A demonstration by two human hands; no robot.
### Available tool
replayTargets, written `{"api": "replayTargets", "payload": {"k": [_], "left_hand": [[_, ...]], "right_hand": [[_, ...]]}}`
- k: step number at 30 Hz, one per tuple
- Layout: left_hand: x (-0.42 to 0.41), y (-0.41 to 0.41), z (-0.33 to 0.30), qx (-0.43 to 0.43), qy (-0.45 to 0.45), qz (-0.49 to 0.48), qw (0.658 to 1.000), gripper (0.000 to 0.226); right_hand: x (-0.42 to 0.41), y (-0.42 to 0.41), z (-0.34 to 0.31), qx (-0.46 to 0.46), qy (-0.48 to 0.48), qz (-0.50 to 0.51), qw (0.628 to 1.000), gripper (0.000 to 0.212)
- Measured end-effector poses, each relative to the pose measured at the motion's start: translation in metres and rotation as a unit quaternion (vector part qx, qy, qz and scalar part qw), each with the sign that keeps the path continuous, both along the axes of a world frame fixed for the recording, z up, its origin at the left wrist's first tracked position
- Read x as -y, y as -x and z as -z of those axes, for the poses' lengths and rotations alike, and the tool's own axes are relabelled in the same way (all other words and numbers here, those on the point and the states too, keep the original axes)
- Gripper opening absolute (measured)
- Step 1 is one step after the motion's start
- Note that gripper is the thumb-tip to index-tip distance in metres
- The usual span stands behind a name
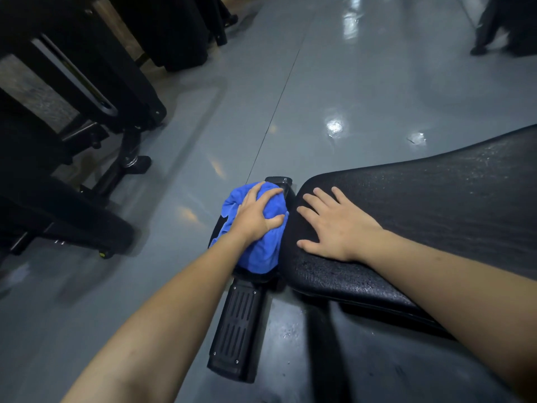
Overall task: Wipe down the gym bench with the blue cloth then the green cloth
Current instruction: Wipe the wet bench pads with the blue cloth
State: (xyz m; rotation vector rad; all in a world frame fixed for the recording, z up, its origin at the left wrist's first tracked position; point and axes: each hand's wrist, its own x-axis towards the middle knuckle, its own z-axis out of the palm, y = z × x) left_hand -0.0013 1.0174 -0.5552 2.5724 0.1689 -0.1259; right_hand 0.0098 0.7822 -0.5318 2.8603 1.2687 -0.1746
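Black gym bench pad [421, 216]: long axis runs from far right to near centre, rounded end pointing left. Right hand [334, 225] flat on pad, fingers spread. Left hand [257, 216] grips bunched blue cloth [261, 251], pressed against the pad's left end.

We are counting one blue cloth [263, 242], one black bench pad [421, 216], one ridged black footplate [236, 330], and two bare hands: left hand [257, 216], right hand [334, 225].
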Motion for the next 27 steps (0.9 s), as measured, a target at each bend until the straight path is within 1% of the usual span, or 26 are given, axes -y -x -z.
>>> {"api": "replayTargets", "payload": {"k": [3,8,11,15,18,23,24,27], "left_hand": [[-0.001,-0.019,0.002,-0.006,-0.005,0.009,1.000,0.065],[0.011,-0.053,0.003,0.013,-0.032,0.003,0.999,0.050],[0.014,-0.069,0.003,0.004,-0.051,0.001,0.999,0.048],[0.002,-0.078,0.005,-0.002,-0.034,0.019,0.999,0.039],[-0.004,-0.074,0.005,0.002,-0.026,0.014,1.000,0.036],[-0.011,-0.074,0.001,-0.007,-0.010,-0.005,1.000,0.045],[-0.013,-0.074,0.001,-0.006,-0.004,-0.009,1.000,0.044],[-0.020,-0.073,0.003,-0.004,0.014,-0.016,1.000,0.027]], "right_hand": [[0.000,0.001,-0.001,0.001,-0.010,-0.001,1.000,0.085],[0.000,0.000,0.001,0.007,-0.017,0.000,1.000,0.086],[0.000,0.000,0.002,0.007,-0.020,0.000,1.000,0.086],[-0.001,-0.001,0.002,-0.002,-0.024,0.005,1.000,0.085],[-0.001,-0.001,0.002,-0.008,-0.024,0.005,1.000,0.085],[0.000,-0.001,0.001,-0.009,-0.026,0.004,1.000,0.086],[0.000,0.000,0.001,-0.010,-0.028,0.005,1.000,0.085],[0.000,-0.001,0.000,-0.015,-0.028,0.005,0.999,0.086]]}}
